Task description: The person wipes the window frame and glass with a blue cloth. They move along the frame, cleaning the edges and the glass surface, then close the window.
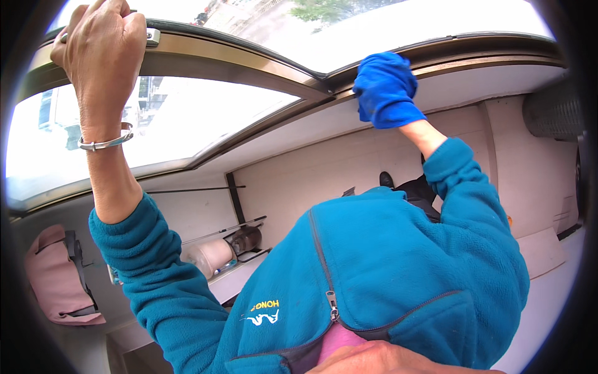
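My left hand, with a silver bangle on its wrist, is curled around the bronze-coloured metal frame of a window sash. A small pale metal fitting sticks out beside its knuckles. My right hand is wrapped in a blue cloth that hides all its fingers. It lies against the lower window frame, just right of the corner where the sash meets it. Bright window glass extends below the left-hand frame.
A pale plastic bucket and a dark container stand low at the left, by a thin rod. Pink fabric hangs at far left. A dark ribbed cylinder is at right. A black shoe shows on the floor.
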A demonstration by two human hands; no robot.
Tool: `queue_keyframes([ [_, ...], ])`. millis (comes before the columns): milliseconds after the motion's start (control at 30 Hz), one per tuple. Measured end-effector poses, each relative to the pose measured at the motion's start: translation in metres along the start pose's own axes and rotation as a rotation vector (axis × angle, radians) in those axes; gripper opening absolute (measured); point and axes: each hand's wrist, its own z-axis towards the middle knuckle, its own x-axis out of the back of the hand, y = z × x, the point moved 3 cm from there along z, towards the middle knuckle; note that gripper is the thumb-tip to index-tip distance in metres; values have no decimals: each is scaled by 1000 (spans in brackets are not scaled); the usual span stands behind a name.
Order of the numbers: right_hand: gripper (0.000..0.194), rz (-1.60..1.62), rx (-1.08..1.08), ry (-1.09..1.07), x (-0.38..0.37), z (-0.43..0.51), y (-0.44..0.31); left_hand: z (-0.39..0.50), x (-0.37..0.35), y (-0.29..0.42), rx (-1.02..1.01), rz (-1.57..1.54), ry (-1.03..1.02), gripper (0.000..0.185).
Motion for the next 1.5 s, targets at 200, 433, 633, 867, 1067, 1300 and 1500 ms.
queue_keyframes([
  [200,13,254,21,279,41,-2,-64,-2,-1,-5,4,23,-25,15],
  [433,10,129,14,212,-44,9,-78,-4,-8,-15,47,-3,-93,18],
  [633,11,279,182,137,-16,-10,-38,-4,-8,-10,7,83,-6,17],
  [867,9,214,162,-122,-8,5,-37,-4,-4,4,76,-36,7,12],
  [1067,18,328,277,-122,29,-16,75,-3,4,12,117,-104,-28,4],
  [1300,3,678,108,-452,79,-47,227,2,12,21,136,-209,3,11],
  [1500,4,1148,-130,-484,149,-88,348,3,10,21,122,-247,-8,15],
])
